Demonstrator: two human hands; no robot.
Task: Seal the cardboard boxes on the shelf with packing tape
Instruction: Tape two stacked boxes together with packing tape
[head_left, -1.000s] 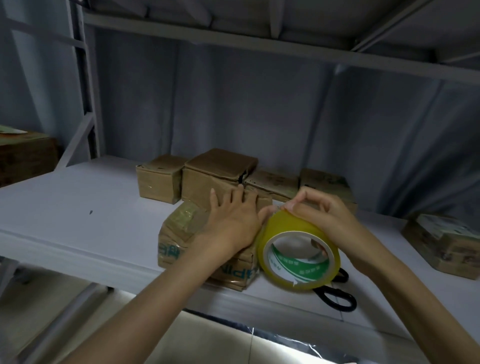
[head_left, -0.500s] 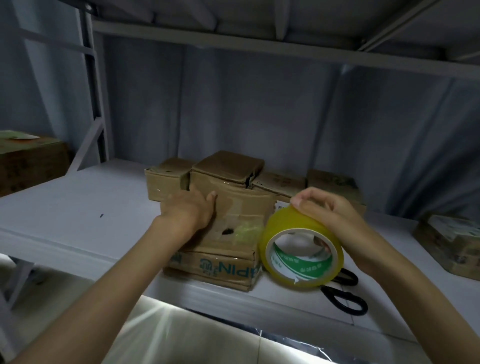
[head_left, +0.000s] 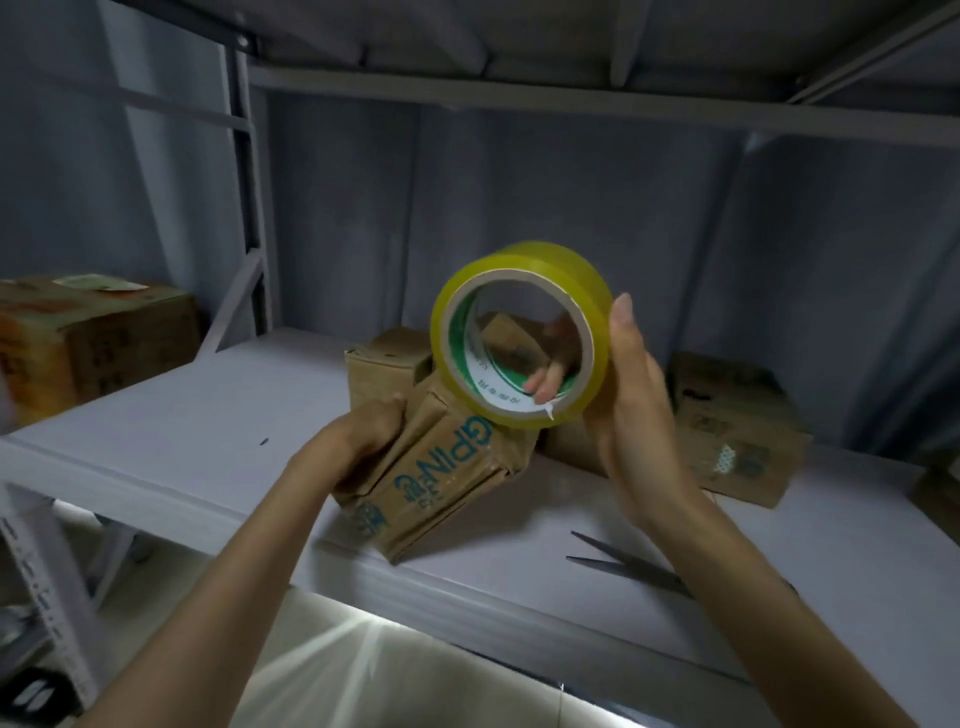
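**Tape roll up, box tipped**

Since 0.5 s ago, right hand (head_left: 631, 410) lifted yellow tape roll (head_left: 519, 340) off shelf (head_left: 171, 415), fingers curled thru core, prob. hunting loose end. Left hand (head_left: 363, 431) grips printed cardboard box (head_left: 441, 478), tilted on edge w/ side exposed for taping. Scissors (head_left: 628, 566) near.

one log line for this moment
left hand: grips box, tilted on shelf | right hand: holds tape roll raised | scissors: on shelf

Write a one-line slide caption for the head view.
Left hand tips a printed cardboard box on the shelf while right hand lifts a yellow tape roll; scissors lie nearby.
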